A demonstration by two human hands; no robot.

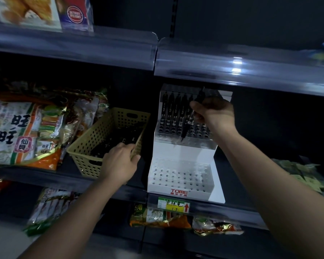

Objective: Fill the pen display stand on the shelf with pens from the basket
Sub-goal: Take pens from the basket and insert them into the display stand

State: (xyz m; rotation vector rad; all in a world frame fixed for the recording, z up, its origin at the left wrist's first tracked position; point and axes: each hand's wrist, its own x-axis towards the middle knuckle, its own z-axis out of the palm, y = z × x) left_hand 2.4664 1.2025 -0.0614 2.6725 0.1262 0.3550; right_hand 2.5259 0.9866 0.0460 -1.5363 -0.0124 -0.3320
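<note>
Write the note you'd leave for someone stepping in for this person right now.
Left hand: grips the near rim of the basket; loose pens lie inside.
Right hand: pinches a pen, tip down over the upper tier of the stand.
Done: a row of standing pens fills the left of the upper tier.
Left: seat this pen, fill the rest of the upper tier, then the lower tier, which holds none.
</note>
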